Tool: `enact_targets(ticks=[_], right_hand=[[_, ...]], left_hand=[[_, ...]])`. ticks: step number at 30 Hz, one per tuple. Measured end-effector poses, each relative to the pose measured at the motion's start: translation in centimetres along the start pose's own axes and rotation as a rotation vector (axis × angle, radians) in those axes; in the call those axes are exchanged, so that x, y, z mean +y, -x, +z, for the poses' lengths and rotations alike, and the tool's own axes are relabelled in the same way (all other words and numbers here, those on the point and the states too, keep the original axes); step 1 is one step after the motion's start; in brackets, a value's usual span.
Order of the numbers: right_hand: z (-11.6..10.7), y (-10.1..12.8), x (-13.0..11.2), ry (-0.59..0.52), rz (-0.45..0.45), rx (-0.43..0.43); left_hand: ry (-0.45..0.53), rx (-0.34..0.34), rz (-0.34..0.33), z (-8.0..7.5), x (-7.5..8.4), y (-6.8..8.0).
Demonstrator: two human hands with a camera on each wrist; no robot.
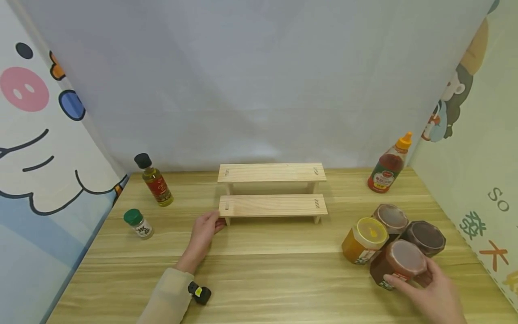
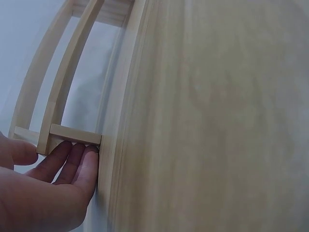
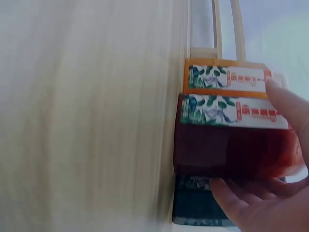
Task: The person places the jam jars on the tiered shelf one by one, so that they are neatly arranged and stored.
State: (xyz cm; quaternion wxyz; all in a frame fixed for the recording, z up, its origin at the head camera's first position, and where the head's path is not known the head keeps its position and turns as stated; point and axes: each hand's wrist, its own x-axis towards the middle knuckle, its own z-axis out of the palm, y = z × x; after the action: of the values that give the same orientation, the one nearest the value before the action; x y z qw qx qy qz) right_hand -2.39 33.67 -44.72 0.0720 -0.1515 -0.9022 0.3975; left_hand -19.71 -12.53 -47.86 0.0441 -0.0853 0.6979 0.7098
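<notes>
A light wooden desk (image 1: pixel 259 274) with long grain stands before a plain pale-grey backdrop (image 1: pixel 259 81). Cartoon-printed panels close it in along the left edge (image 1: pixel 36 148) and right edge (image 1: pixel 473 148). Soft, even light.

The shelf (image 1: pixel 272 204) was pale, unpainted wood, and the table (image 1: pixel 267 270) showed a yellower streaked grain. One jar (image 1: pixel 398 264) was dark red-brown with a brownish lid and a white label (image 3: pixel 227 110) printed with green leaves and red characters; the jar beside it (image 1: pixel 364 240) was amber with a yellow lid. The oil bottle (image 1: pixel 155 182) was golden with a black cap and red label. The shaker (image 1: pixel 139 223) had a green cap. The sauce bottle (image 1: pixel 390 166) was red with an orange tip. The sleeve (image 1: pixel 167 299) was beige.
</notes>
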Motion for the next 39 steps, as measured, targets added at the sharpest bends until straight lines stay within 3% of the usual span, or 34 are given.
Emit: enact_targets(ticks=[10,26,31,39], right_hand=[[1.0,0.2,-0.6,-0.037,0.007,0.066],[0.6,0.7,-1.0,-0.036,0.076,0.144],[0.1,0.9,-1.3,-0.049,0.072,0.170],[-2.0,1.0,-3.6,-0.100,-0.011,0.226]], left_hand=[[-0.003,0.009,-0.017,-0.2,0.0,0.1],[0.006,0.004,0.006,0.0,-0.5,0.3],[0.006,0.001,0.015,-0.1,-0.5,0.3],[0.007,-0.004,0.006,-0.2,-0.4,-0.2]])
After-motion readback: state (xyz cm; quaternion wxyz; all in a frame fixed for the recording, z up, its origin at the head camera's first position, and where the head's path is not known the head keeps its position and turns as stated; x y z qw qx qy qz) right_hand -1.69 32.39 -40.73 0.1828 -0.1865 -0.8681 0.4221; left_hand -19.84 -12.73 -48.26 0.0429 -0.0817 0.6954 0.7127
